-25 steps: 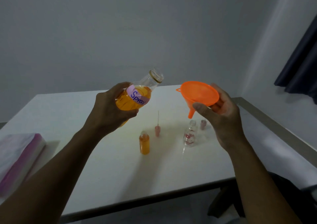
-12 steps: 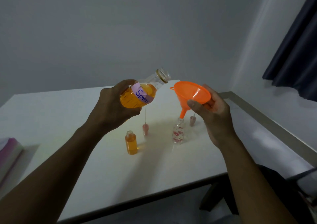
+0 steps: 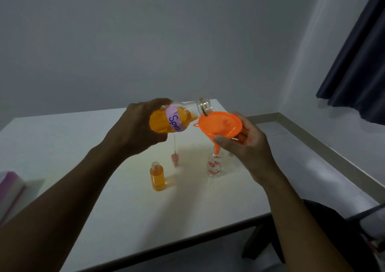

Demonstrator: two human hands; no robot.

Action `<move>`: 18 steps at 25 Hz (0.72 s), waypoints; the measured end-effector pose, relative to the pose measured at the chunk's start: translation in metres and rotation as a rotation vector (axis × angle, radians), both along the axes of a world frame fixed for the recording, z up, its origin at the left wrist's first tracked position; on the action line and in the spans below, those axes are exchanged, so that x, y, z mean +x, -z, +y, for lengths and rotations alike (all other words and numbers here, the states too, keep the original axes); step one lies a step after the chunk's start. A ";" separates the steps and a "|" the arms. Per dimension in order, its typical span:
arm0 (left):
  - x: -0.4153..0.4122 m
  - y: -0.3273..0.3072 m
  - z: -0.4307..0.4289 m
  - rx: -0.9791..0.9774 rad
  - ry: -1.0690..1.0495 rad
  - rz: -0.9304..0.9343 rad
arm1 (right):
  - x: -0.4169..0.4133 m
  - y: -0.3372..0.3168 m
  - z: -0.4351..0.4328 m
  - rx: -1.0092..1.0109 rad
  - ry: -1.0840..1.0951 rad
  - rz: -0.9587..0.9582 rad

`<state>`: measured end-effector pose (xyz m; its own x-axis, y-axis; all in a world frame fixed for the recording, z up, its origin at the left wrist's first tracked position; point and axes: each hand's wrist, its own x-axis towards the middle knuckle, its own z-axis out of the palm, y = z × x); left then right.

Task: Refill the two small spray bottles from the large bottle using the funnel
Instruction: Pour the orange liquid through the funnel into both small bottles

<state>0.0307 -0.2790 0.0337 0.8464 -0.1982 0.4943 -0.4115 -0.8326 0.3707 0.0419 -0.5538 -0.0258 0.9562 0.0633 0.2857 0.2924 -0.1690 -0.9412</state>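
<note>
My left hand (image 3: 138, 129) grips the large bottle (image 3: 177, 118) of orange liquid with a lilac label, tipped so that its open mouth lies over the rim of the orange funnel (image 3: 220, 124). My right hand (image 3: 244, 144) holds the funnel, whose spout sits at the neck of the clear flowered spray bottle (image 3: 214, 165) on the table. A second small bottle (image 3: 158, 177), full of orange liquid and uncapped, stands to the left. A pink spray cap with its tube (image 3: 175, 157) stands behind it.
The white table (image 3: 104, 198) runs to a front edge near me. A pink and white pack (image 3: 9, 188) lies at the left edge. A dark curtain (image 3: 358, 63) hangs at the right, and a grey ledge (image 3: 325, 144) borders the table's right side.
The large bottle has tipped further and moved right until its mouth is over the funnel. The funnel has come down onto the flowered bottle's neck.
</note>
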 end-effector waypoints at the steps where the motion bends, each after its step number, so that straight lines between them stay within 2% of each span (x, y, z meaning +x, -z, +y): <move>1: 0.002 -0.002 0.001 0.045 0.005 -0.003 | 0.001 0.001 0.000 0.005 -0.005 0.001; 6: 0.010 -0.008 0.003 0.165 0.004 -0.018 | 0.004 0.002 -0.002 0.075 -0.027 0.022; 18: 0.014 -0.011 0.002 0.214 0.017 -0.016 | 0.006 0.006 -0.004 0.026 -0.014 0.046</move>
